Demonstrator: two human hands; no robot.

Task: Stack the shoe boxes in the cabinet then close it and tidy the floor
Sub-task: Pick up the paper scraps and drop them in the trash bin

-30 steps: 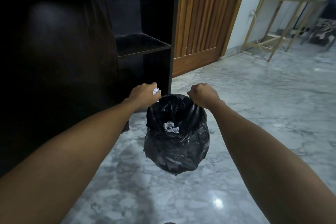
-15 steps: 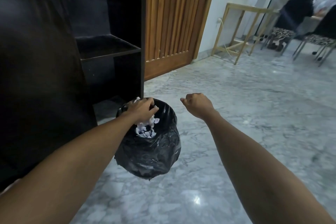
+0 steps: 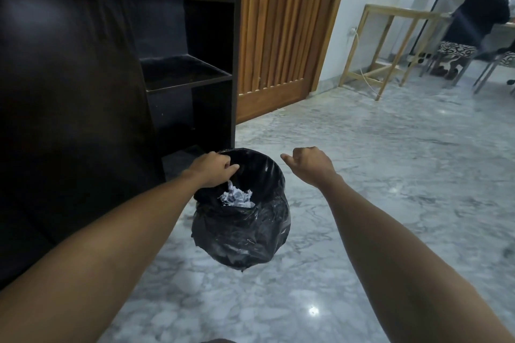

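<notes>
- Two bare arms reached forward over the marble floor [image 3: 390,175], one from each lower corner of the view.
- The left hand [image 3: 213,168] had its grip curled over the near left rim of a black bin bag [image 3: 245,231], holding it open and clear of the floor.
- Crumpled white paper [image 3: 237,198] lay inside the bag, just below the left hand's fingers.
- The right hand [image 3: 309,164] hung just right of the bag's rim, apart from it, its grip clenched on nothing, with the thumb poking out to the left.
- A dark cabinet [image 3: 192,64] stood on the left, just beyond the bag, its shelves showing; no shoe boxes could be made out on those shelves.
- A broad dark panel [image 3: 69,92] filled the near left, beside the shelves; I could not tell whether it was the cabinet's door.
- To the right of the cabinet was a slatted wooden door [image 3: 278,36].
- Far right, a light wooden frame [image 3: 390,44] stood by the white wall, with patterned chairs [image 3: 454,50] past it.
</notes>
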